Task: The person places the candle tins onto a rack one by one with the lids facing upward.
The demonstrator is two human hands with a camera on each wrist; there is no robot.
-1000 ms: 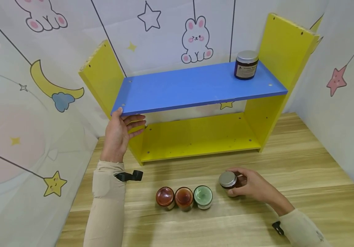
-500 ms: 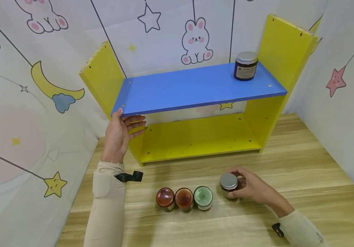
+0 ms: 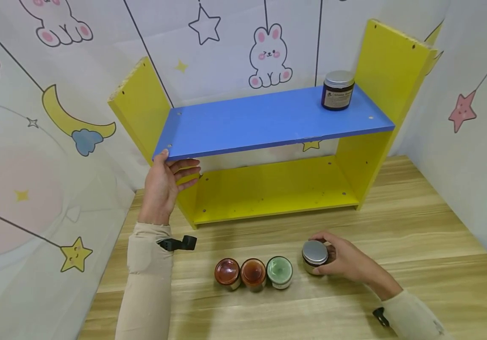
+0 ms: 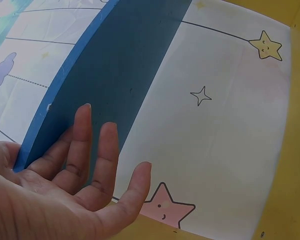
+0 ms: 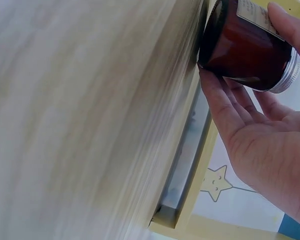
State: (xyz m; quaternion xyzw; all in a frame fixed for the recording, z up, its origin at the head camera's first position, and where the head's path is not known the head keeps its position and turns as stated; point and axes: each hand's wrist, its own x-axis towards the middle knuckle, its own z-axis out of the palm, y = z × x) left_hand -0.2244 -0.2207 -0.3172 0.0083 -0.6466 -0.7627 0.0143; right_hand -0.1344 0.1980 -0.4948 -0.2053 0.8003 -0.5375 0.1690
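Note:
In the head view, my left hand (image 3: 159,189) grips the front left corner of the blue shelf board (image 3: 264,123), thumb on top. The left wrist view shows the fingers spread loosely under the board (image 4: 107,85). My right hand (image 3: 347,257) holds a dark amber glass jar (image 3: 314,253) with a silver lid, low over the table. In the right wrist view, fingers and thumb lie round the jar (image 5: 247,47), which has a pale label. Left of it stand a green jar (image 3: 279,270), an orange-brown jar (image 3: 253,272) and a dark red jar (image 3: 227,272).
A similar lidded jar (image 3: 338,90) stands at the right end of the blue board. Yellow side panels (image 3: 390,71) and a yellow bottom board (image 3: 269,189) form the shelf unit, on a wood-grain table (image 3: 422,226). A cartoon-printed sheet (image 3: 222,61) hangs behind.
The jar in my right hand has shifted slightly toward me, and more of its side shows below the lid. My left hand and the other jars have stayed put.

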